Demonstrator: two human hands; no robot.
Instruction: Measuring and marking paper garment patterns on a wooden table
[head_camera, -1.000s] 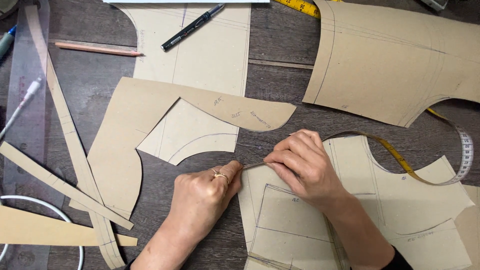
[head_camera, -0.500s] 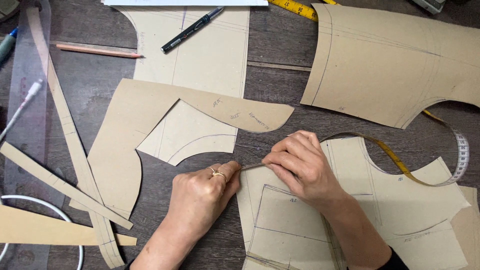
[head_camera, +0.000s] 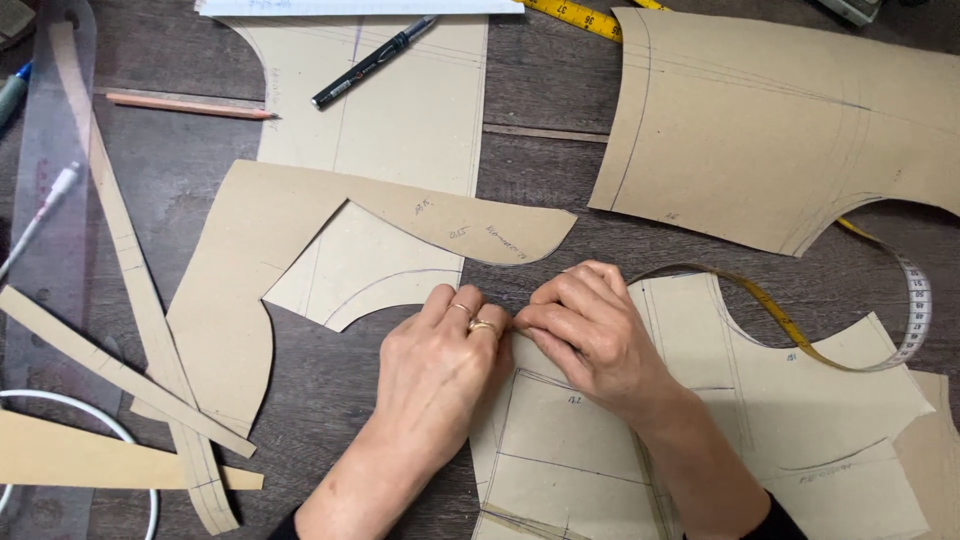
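Pinching top edge of paper pattern piece (head_camera: 600, 450), left hand (head_camera: 440, 370) and right hand (head_camera: 590, 335) closed together; other pieces already cut, fold unfinished.

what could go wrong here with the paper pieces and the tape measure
1. Both hands, left hand and right hand, pinch the top edge of the brown paper pattern piece; a hard pull might crease or tear it.
2. The yellow tape measure loops over that piece beside the right hand; a sweep of the wrist could drag it and shift the paper.
3. The black pen lies loose on another pattern sheet and could roll.
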